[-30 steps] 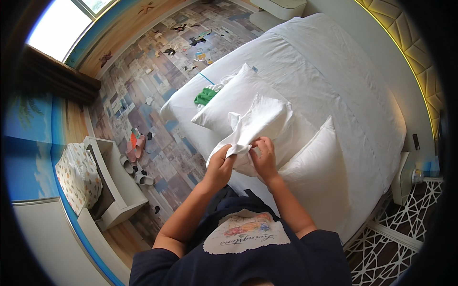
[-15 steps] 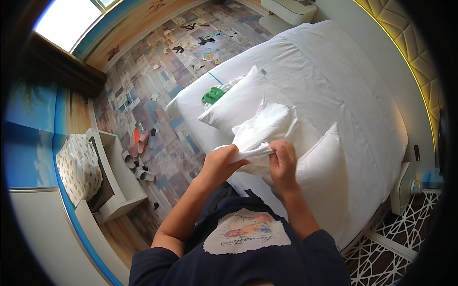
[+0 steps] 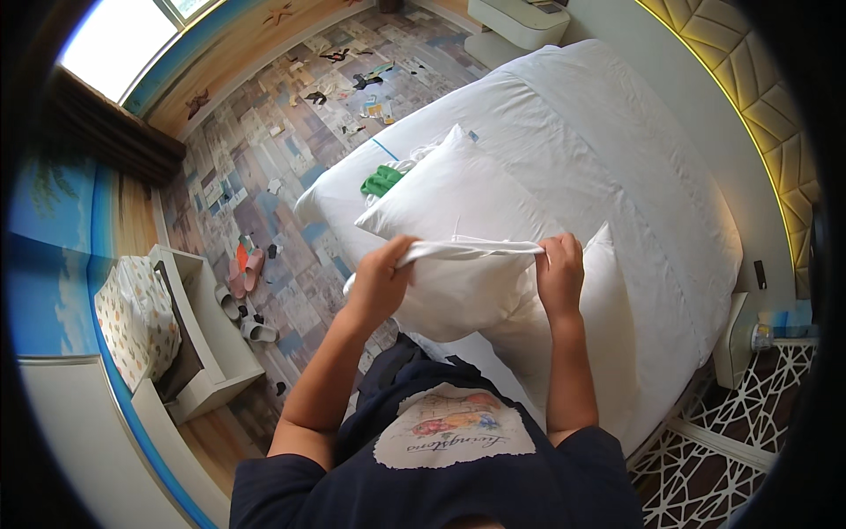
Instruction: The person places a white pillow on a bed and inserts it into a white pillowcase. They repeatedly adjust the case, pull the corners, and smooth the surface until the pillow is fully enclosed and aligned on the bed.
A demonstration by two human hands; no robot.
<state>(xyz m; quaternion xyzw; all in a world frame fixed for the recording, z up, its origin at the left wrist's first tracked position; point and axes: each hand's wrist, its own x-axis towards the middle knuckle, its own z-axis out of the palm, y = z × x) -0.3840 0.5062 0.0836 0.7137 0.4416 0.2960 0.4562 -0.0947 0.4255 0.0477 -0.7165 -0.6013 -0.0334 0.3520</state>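
Observation:
Both my hands grip the rim of a white pillowcase (image 3: 467, 291), its edge pulled taut between them in front of my body. My left hand (image 3: 379, 280) is closed round the left end of the rim, and my right hand (image 3: 561, 273) pinches the right end. Below the rim the pillowcase hangs full and rounded; whatever fills it is hidden. Just beyond lies a white pillow (image 3: 458, 189) on the bed. Another white pillow (image 3: 604, 331) rests to the right, by my right forearm.
The white-sheeted bed (image 3: 608, 159) spreads ahead and right. A green cloth (image 3: 382, 181) lies beside the far pillow. At left, a low white cabinet (image 3: 220, 375) stands near a patterned bag (image 3: 137, 313), pink slippers (image 3: 248, 271) and grey slippers (image 3: 257, 331). Several small items dot the floor.
My hands have moved apart, stretching the pillowcase's rim. The loose cloth that stuck out forward over the bed now hangs down toward me.

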